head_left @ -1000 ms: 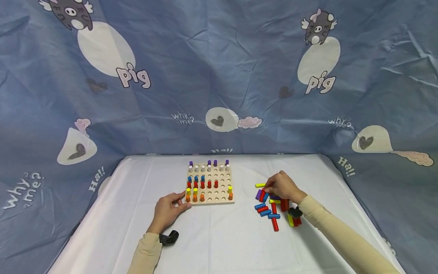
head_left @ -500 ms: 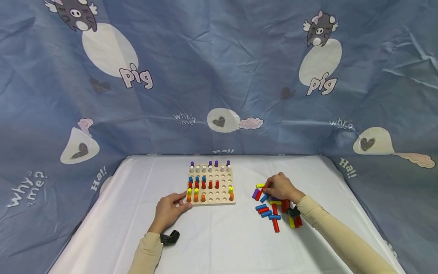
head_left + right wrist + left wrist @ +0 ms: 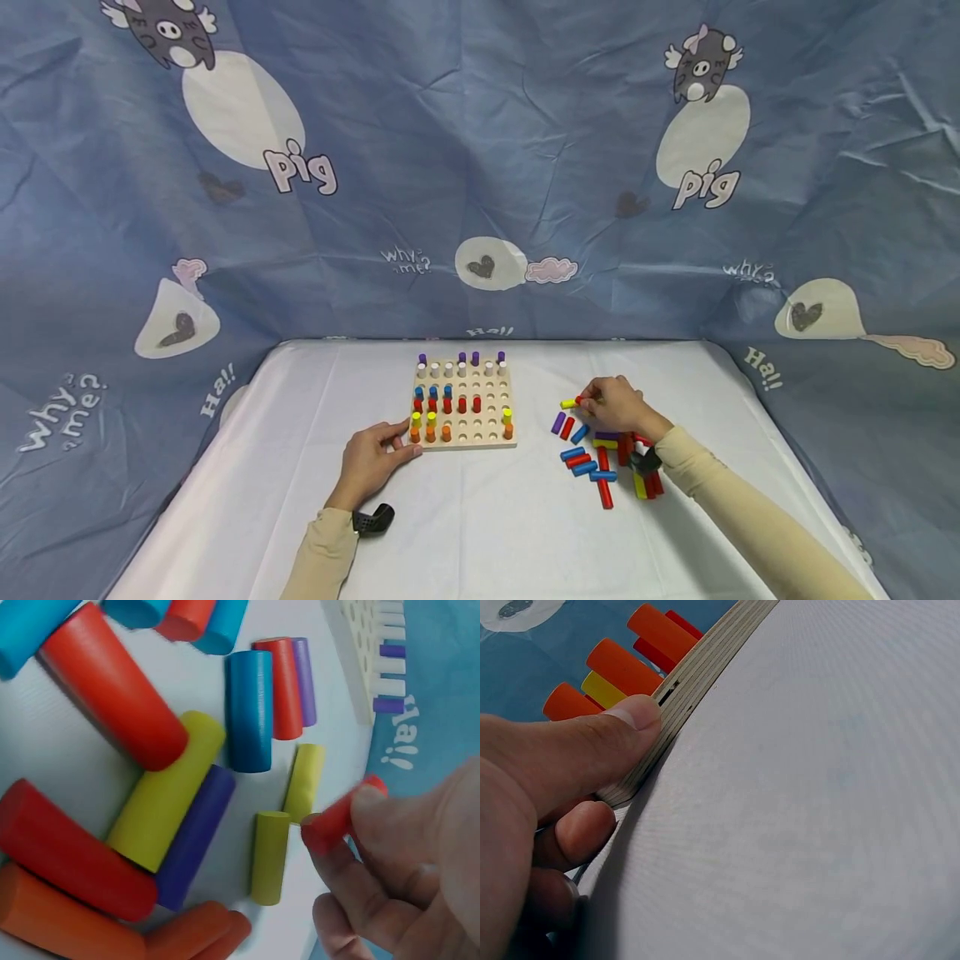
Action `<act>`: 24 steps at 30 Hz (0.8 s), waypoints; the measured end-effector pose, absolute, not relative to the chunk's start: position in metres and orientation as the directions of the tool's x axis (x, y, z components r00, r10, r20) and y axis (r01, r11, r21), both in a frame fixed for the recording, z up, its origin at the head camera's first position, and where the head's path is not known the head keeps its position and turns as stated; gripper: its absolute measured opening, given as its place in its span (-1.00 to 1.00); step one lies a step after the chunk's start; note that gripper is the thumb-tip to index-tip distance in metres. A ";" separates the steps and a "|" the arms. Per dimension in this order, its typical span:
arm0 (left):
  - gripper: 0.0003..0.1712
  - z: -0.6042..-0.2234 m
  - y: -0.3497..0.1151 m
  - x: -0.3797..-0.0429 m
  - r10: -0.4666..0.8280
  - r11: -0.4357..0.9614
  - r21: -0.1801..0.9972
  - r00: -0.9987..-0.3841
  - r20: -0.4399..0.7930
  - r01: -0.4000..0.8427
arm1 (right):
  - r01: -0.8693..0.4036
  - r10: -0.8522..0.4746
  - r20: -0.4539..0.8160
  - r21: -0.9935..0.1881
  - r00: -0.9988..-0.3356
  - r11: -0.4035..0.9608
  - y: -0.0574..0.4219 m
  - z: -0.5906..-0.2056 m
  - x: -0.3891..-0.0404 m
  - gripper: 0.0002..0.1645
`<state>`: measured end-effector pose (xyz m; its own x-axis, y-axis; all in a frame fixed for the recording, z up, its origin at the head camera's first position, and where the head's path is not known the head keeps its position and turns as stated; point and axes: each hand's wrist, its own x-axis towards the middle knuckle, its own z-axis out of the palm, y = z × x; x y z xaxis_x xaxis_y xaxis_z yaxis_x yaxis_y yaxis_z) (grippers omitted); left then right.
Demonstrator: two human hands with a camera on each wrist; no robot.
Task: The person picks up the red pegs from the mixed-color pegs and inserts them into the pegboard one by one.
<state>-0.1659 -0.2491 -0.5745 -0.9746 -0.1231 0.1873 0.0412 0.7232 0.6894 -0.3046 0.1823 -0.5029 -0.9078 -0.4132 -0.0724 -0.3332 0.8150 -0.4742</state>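
A wooden pegboard (image 3: pixel 480 423) lies on the table, with rows of purple, white, blue, red, yellow and orange pegs standing in some of its holes. My left hand (image 3: pixel 367 465) grips its near left corner. In the left wrist view the thumb (image 3: pixel 634 712) presses the layered front edge while other fingers curl at the corner. Over a loose pile at the right, my right hand (image 3: pixel 618 407) pinches a red peg (image 3: pixel 330 825) between thumb and fingers. Two yellow pegs (image 3: pixel 270 859) lie just beneath it. Part of the pile is hidden by that hand.
Loose blue pegs (image 3: pixel 573 454), red ones and a purple peg (image 3: pixel 558 422) lie scattered between the board and the right arm. A long red line of pegs (image 3: pixel 604 492) reaches toward the front. Blue printed cloth (image 3: pixel 487 208) hangs behind the white table.
A red peg has come up from the pile in my right fingers. Loose purple, red and blue pegs beside that hand have shifted slightly left and apart. The left hand stays on the board.
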 end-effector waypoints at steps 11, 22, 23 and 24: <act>-0.36 -0.574 -0.248 -0.166 -0.134 0.712 0.702 -0.976 0.172 0.026 | -0.410 -0.473 0.041 -0.569 -0.880 0.713 0.181 -0.501 -0.310 -0.64; -0.38 -0.573 -0.248 -0.164 -0.135 0.714 0.700 -0.975 0.176 0.028 | -0.316 -0.392 0.033 -0.656 -0.919 0.685 0.171 -0.502 -0.311 -0.82; -0.38 -0.572 -0.248 -0.164 -0.135 0.715 0.699 -0.975 0.176 0.027 | -0.317 -0.389 0.039 -0.657 -0.920 0.684 0.171 -0.502 -0.312 -0.83; -0.38 -0.572 -0.248 -0.165 -0.134 0.715 0.698 -0.975 0.176 0.028 | -0.318 -0.387 0.045 -0.658 -0.921 0.682 0.170 -0.502 -0.312 -0.84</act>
<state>-0.1646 -0.2478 -0.5722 -0.9752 -0.1336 0.1764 0.0284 0.7151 0.6985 -0.3118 0.1698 -0.5025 -0.9212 -0.3866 0.0447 -0.3183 0.6823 -0.6581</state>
